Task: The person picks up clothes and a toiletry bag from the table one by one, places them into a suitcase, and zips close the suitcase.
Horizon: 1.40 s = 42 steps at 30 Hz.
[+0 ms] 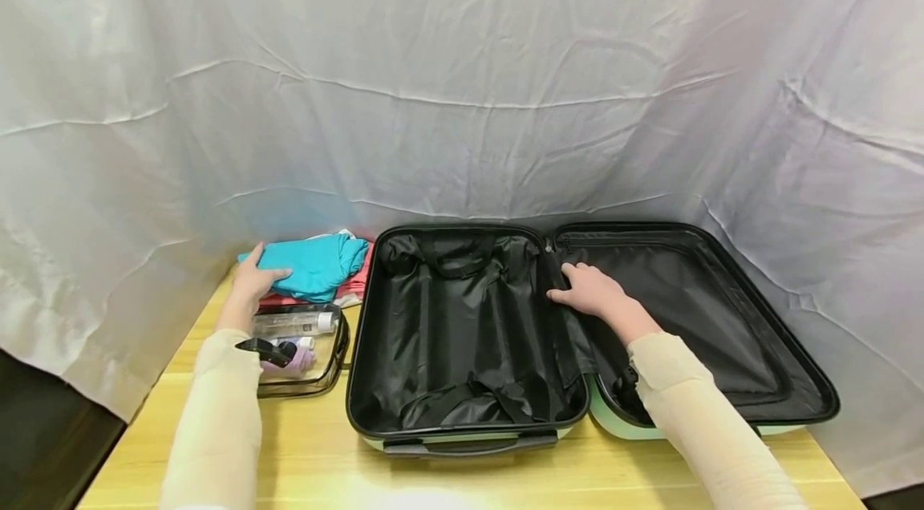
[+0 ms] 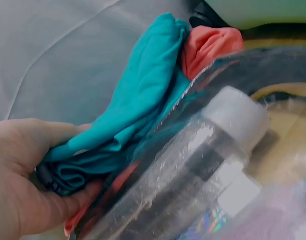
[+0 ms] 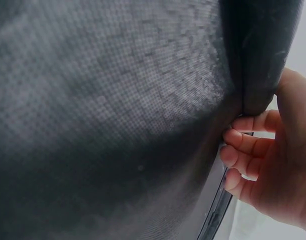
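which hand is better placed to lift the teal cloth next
Probably the left hand: it grips one end of the teal cloth. The right hand is farther off, where the halves of the open suitcase meet, and holds black fabric.

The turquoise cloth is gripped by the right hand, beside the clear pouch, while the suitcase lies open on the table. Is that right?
Not quite, the hand is wrong: the left hand grips the turquoise cloth, as the left wrist view shows. The cloth is indeed beside the clear pouch, and the suitcase does lie open on the table.
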### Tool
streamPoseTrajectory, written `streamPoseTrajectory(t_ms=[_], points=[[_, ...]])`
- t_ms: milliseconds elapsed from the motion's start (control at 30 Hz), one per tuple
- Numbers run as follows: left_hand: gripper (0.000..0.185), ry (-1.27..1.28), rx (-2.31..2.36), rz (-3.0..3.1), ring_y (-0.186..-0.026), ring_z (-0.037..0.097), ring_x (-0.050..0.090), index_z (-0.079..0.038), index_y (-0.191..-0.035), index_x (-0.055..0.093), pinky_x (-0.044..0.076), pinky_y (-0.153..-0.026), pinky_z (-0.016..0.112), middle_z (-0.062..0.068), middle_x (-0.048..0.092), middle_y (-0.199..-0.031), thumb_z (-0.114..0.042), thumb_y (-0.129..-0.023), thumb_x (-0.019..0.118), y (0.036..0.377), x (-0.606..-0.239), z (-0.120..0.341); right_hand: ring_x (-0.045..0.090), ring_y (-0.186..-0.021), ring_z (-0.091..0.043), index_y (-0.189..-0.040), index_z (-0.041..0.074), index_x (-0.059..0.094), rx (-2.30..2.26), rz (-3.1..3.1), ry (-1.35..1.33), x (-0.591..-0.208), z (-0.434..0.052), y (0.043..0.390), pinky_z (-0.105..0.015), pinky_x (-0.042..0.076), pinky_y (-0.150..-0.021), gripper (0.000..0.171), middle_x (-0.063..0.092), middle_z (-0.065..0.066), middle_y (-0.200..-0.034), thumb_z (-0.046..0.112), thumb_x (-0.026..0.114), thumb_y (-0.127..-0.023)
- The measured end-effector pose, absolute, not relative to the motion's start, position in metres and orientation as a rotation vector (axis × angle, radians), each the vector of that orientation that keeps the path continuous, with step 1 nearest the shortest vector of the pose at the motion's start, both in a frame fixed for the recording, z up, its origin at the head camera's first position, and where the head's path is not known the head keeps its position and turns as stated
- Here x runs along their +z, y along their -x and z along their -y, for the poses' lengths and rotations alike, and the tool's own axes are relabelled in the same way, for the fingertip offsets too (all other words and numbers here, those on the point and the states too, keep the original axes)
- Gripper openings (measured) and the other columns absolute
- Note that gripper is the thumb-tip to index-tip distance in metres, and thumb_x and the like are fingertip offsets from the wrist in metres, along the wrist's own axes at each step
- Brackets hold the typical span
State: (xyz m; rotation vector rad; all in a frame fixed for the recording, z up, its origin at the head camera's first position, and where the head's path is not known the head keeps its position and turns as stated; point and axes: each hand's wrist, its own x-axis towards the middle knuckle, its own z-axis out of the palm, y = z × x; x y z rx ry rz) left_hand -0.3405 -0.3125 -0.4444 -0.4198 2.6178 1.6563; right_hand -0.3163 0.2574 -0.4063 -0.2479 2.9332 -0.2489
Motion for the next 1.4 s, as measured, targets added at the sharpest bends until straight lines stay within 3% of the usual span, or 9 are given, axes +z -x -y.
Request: streamPoseTrajectory(t_ms=[300,700,1067,1200,1400], points=[[0.083,0.252,1.645,-2.681,-0.148,0.048,-0.003,-0.021,-0.158,0.005,0.018,-0.116,0.064,0.018,-0.008,-0.163,-0.006,-0.096,0.058,0.34,-0.449,0.315,0.043,-0.131,-0.048,-0.147,0.001,0.038,-0.244,-2.927,0.236,-0.406,-0.257,0.317,-0.063,0.043,-0.096,0.074,0.041,-0.031,-0.145,0.05,0.055,-0.094],[0.076,0.223,1.772,-2.65,-0.15,0.044,-0.002,-0.021,-0.157,0.012,0.022,-0.117,0.058,0.015,-0.004,-0.165,-0.001,-0.097,0.053,0.343,-0.447,0.312,0.043,-0.131,-0.048,-0.147,0.001,0.037,-0.255,-2.922,0.227,-0.402,-0.255,0.314,-0.062,0.042,-0.098,0.073,0.041,-0.031,-0.145,0.048,0.055,-0.094],[0.066,0.268,1.829,-2.621,-0.144,0.038,0.022,-0.023,-0.155,0.025,0.042,-0.105,0.046,0.018,0.005,-0.164,-0.001,-0.098,0.05,0.345,-0.45,0.308,0.042,-0.132,-0.047,-0.147,0.001,0.037,-0.259,-2.918,0.227,-0.402,-0.256,0.315,-0.062,0.042,-0.099,0.073,0.04,-0.031,-0.145,0.048,0.055,-0.094],[0.066,0.269,1.861,-2.638,-0.141,0.035,0.024,-0.021,-0.154,0.029,0.039,-0.104,0.043,0.015,0.01,-0.164,0.002,-0.096,0.05,0.347,-0.448,0.306,0.043,-0.131,-0.047,-0.147,0.001,0.037,-0.261,-2.917,0.225,-0.402,-0.255,0.314,-0.062,0.043,-0.097,0.073,0.04,-0.031,-0.145,0.048,0.055,-0.094],[0.064,0.26,1.953,-2.66,-0.148,0.031,0.017,-0.022,-0.151,0.037,0.027,-0.119,0.048,0.009,0.014,-0.164,0.005,-0.095,0.05,0.348,-0.44,0.303,0.042,-0.132,-0.048,-0.148,0.001,0.036,-0.263,-2.918,0.22,-0.401,-0.255,0.313,-0.063,0.042,-0.098,0.074,0.039,-0.031,-0.146,0.048,0.055,-0.094]])
